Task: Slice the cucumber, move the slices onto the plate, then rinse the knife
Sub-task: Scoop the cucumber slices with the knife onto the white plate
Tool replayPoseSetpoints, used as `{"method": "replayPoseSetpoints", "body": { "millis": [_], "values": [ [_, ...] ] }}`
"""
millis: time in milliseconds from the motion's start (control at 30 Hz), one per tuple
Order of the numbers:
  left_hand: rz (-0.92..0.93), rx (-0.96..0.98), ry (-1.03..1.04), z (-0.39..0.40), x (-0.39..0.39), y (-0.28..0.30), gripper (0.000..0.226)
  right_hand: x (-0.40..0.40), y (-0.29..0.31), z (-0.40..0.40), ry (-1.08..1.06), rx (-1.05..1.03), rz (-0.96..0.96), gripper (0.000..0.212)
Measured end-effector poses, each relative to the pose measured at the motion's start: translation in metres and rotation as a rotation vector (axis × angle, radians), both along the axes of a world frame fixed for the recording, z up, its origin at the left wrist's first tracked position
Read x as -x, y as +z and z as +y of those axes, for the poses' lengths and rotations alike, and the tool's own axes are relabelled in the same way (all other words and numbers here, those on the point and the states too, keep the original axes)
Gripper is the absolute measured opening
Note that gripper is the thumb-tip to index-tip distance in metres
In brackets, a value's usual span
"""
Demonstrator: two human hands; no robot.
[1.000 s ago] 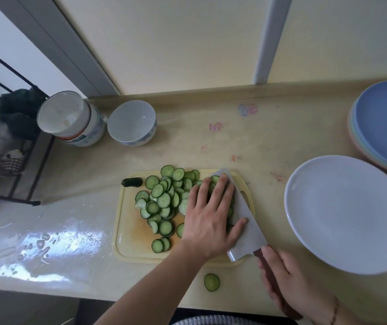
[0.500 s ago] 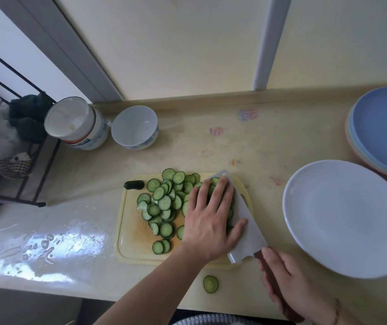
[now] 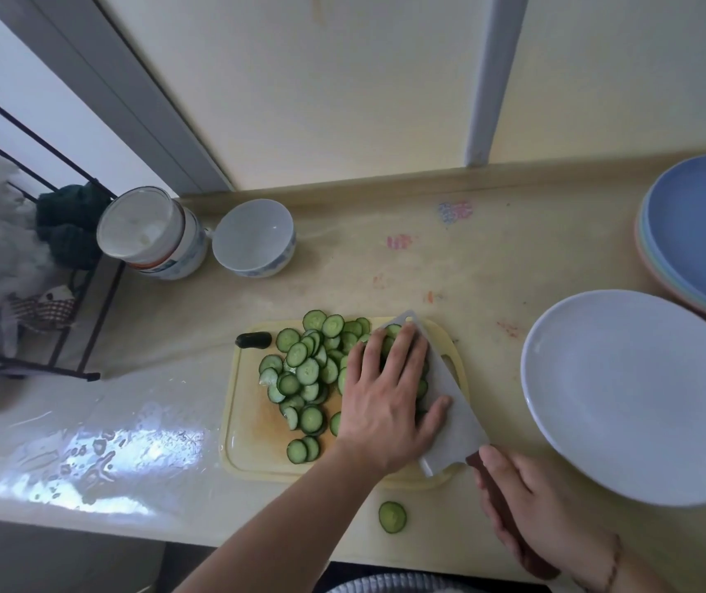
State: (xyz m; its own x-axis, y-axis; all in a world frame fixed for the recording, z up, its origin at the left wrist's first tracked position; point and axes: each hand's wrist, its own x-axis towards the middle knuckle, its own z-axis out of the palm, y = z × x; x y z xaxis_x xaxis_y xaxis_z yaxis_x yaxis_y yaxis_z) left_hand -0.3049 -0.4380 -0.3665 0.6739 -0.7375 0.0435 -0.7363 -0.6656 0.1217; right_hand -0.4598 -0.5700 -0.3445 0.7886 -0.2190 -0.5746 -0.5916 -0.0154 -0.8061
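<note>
Several cucumber slices [image 3: 308,370] lie heaped on a yellow cutting board [image 3: 253,434]. My left hand [image 3: 390,404] lies flat, fingers spread, pressing some slices against the white cleaver blade [image 3: 449,417], which rests tilted over the board's right side. My right hand [image 3: 531,511] grips the knife's dark brown handle at the counter's front edge. A dark cucumber end [image 3: 253,340] sits at the board's far left corner. One stray slice [image 3: 392,517] lies on the counter in front of the board. The large white plate [image 3: 638,395] stands to the right, with nothing on it.
A stack of blue and pastel plates [image 3: 702,233] sits at the far right. A white bowl [image 3: 253,237] and stacked bowls [image 3: 150,233] stand at the back left, beside a black wire rack [image 3: 43,327] with cloths. Wet patches glisten on the counter at the left.
Both hands and the knife keep the same pose over the slices; only the camera view has shifted slightly.
</note>
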Motion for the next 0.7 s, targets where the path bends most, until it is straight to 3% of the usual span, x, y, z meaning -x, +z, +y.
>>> {"method": "replayPoseSetpoints", "body": {
  "millis": [433, 700],
  "values": [
    [-0.002, -0.043, -0.004, -0.001, 0.003, 0.004, 0.076, 0.001, 0.008, -0.003, 0.012, -0.006, 0.038, 0.047],
    [0.010, 0.001, -0.060, -0.019, 0.006, 0.016, 0.075, 0.013, 0.014, -0.011, -0.088, -0.031, 0.029, 0.047]
  ]
}}
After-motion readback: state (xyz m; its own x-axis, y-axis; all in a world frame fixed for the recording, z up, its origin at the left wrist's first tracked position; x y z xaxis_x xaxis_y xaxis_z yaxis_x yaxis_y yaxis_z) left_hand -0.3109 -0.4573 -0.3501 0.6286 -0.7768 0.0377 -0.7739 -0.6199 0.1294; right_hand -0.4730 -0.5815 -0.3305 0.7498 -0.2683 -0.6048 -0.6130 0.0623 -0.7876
